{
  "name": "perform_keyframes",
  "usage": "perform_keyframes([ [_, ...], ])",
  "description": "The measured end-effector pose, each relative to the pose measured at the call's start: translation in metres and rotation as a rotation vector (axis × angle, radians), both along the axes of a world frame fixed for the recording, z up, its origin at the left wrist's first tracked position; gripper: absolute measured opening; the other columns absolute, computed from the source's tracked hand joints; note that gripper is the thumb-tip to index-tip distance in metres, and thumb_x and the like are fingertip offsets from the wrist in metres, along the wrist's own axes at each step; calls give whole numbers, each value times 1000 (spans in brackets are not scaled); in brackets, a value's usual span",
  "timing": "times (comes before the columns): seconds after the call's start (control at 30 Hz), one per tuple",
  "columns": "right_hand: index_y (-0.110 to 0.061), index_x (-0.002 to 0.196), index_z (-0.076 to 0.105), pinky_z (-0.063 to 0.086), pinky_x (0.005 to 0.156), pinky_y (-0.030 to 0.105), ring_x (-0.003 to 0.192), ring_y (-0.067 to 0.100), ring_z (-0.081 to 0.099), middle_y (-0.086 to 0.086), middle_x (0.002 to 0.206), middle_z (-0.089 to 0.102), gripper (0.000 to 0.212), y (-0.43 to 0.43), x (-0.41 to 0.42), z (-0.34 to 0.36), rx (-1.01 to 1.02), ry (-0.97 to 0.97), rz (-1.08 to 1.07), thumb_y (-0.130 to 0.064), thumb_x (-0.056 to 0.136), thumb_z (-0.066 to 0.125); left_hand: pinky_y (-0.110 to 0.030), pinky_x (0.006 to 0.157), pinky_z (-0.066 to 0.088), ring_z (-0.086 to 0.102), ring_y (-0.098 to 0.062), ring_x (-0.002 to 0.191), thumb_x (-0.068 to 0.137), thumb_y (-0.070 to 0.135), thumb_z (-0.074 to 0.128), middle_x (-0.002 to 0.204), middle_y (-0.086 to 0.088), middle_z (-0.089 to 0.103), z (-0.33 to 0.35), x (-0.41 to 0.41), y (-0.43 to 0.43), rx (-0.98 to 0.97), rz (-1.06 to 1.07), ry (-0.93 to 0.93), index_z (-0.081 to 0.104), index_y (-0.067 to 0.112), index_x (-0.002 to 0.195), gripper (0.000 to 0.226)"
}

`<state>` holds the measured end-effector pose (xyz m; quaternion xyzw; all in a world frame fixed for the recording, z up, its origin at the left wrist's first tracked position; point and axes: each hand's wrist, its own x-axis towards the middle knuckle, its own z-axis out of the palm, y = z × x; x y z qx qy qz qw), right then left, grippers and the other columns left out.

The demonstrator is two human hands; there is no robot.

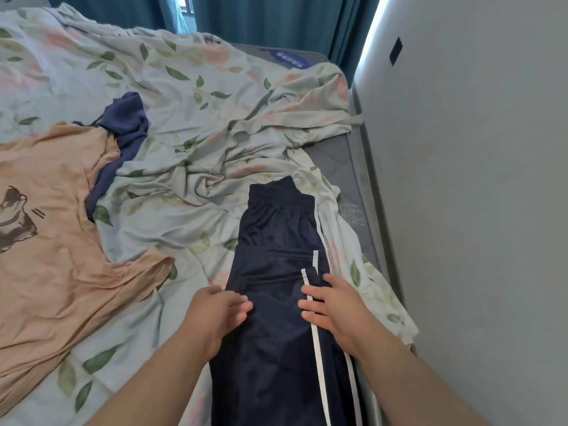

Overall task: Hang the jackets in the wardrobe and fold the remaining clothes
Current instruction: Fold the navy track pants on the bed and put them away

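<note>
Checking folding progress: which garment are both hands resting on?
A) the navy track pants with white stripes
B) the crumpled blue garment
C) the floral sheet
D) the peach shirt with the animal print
A: the left hand and right hand lie flat on the navy track pants, with the peach shirt untouched further left.

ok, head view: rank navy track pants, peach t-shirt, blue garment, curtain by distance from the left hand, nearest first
1. Navy track pants: touching the left hand, fingers resting on their left edge.
2. Peach t-shirt: spread out to the left of the hand.
3. Blue garment: crumpled farther up the bed, upper left, partly under the t-shirt.
4. Curtain: beyond the bed's far end.
</note>
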<state>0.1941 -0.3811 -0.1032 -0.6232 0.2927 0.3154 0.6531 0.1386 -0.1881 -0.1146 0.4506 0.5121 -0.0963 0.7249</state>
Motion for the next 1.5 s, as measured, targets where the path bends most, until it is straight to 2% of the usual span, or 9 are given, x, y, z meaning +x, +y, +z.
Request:
perform_keyframes([
  [0.2,-20,108,59,44,77,25,89,10,59,-12,96,61,25,9,-16,-38,-742,-373,348,-32,87,67,-16,67,42,64,-6,82,81,22,73,86,11,64,-45,-22,-6,677,-498,-40,55,28,95,24],
  [0.33,-18,124,53,45,88,28,106,16,58,-6,115,58,44,11,-23,-51,-832,-361,288,-31,85,70,-14,60,36,55,3,73,80,37,76,80,14,60,-57,-21,-12,782,-646,15,48,35,85,28],
  [0.43,-22,89,59,43,71,24,84,11,58,-5,95,63,12,9,-20,-53,-893,-417,353,-26,86,69,-25,63,42,58,-6,73,85,38,69,74,10,61,-54,-15,-11,944,-746,75,55,28,77,20],
  [0.6,-17,61,50,39,55,21,59,9,48,-4,61,51,27,11,3,-52,-784,-643,239,-14,84,65,-34,59,46,56,-15,66,91,40,57,68,6,56,-46,-13,-14,1294,-829,-18,60,23,70,27],
  [0.77,-11,77,50,37,57,23,61,12,45,-4,66,49,18,16,37,-57,-662,-515,90,-16,93,57,-32,81,49,59,-20,103,92,39,59,111,4,60,-55,8,-16,1203,-635,-75,73,23,99,23],
  [0.87,-20,88,52,40,61,21,71,8,56,-11,75,59,16,17,31,-58,-574,-461,100,-32,90,62,-37,98,49,53,-15,122,78,57,66,128,15,55,-55,18,-20,958,-536,-54,51,37,132,60],
  [1.17,-18,76,57,43,65,20,69,10,57,-7,71,61,20,15,21,-56,-641,-632,211,-28,86,71,-35,69,42,59,-23,82,84,26,70,76,12,57,-55,29,-20,1190,-531,-239,62,27,86,8],
  [1.3,-9,67,49,34,50,20,58,14,48,-3,60,53,44,26,74,-47,-716,-690,176,-44,87,67,-33,61,34,54,-20,73,87,41,63,71,14,55,-49,83,1,1074,-361,-236,49,24,77,24],
  [1.5,-11,83,54,26,62,25,74,20,49,-7,69,50,33,57,158,-48,-718,-803,261,-42,97,57,-33,67,29,56,-33,87,97,46,50,80,-2,58,-56,163,28,1139,-435,-242,49,13,84,35],
])
